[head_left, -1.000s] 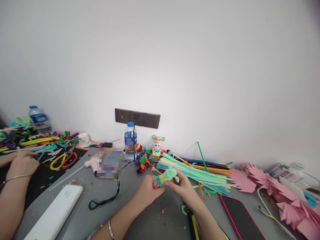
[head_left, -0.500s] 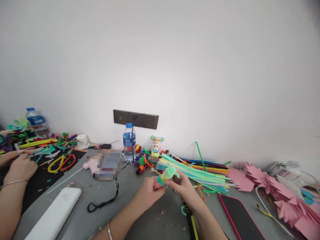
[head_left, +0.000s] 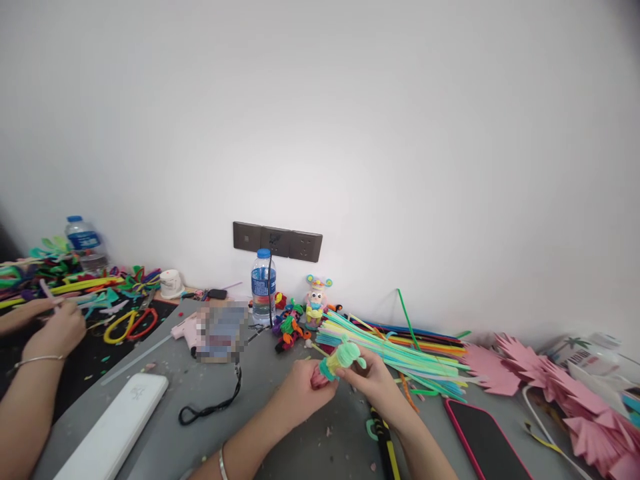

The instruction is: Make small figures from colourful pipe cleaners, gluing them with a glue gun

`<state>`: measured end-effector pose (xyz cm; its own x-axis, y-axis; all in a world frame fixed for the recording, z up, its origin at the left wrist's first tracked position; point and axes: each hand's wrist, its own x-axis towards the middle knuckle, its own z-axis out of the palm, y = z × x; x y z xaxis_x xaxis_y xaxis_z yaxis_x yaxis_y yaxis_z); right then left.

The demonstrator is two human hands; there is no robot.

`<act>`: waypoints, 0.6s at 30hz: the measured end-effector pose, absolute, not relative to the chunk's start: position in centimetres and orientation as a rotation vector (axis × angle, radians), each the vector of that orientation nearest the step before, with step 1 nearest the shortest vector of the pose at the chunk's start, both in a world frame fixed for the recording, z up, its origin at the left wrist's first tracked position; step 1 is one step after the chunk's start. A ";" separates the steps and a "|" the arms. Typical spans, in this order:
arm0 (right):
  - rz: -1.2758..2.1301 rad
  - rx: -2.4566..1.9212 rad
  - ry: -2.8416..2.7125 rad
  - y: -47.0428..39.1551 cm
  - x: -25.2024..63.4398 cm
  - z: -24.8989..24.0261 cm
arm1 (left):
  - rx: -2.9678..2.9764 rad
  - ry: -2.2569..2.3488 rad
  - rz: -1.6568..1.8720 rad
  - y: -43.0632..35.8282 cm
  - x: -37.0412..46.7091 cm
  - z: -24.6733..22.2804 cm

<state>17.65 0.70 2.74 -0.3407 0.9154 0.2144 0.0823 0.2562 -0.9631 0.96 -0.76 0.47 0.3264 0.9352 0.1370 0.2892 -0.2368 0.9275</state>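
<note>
Figurine [head_left: 338, 362] of what looks like fuzzy craft stem, mint green at its top, yellow through the middle, with a teal band and a pink lower end, is held tilted above a grey surface [head_left: 267, 367] between a person's two hands. From where I stand, the left hand's [head_left: 303, 392] grip is closed around the pink end; the right hand's [head_left: 369, 373] grip pinches the upper part, thumb on the near side, some fingertips hidden behind.

It is probably very light and soft, a little springy, and not slippery, given the fuzzy texture. The pink base seems the steadiest place to take hold; the small pieces sticking out at the green top look easy to bend, so a gentle touch suits them.

Just beyond lies a bundle of pale stems [head_left: 395, 353], and near its left end stands a big-eyed figure [head_left: 315, 305] with round ears. Left of that, a blue-capped water bottle [head_left: 263, 287] stands near the wall. Below the right wrist lies a black-and-yellow tool [head_left: 385, 445]; farther right are a red-cased phone [head_left: 485, 437] and folded pink paper [head_left: 533, 365]. At far left, a co-worker's hand [head_left: 56, 331] is near yellow-and-red-handled scissors [head_left: 131, 327].
</note>
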 end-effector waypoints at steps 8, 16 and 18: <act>1.208 -0.920 -1.607 0.6 17.5 2.8 | 1.771 1.189 0.978 -0.7 0.8 0.5; 1.253 -0.868 -1.520 1.2 17.2 1.9 | 1.860 1.217 0.966 -0.9 0.7 1.3; 1.246 -0.874 -1.512 1.4 17.2 1.8 | 1.885 1.222 0.959 -0.9 0.7 1.2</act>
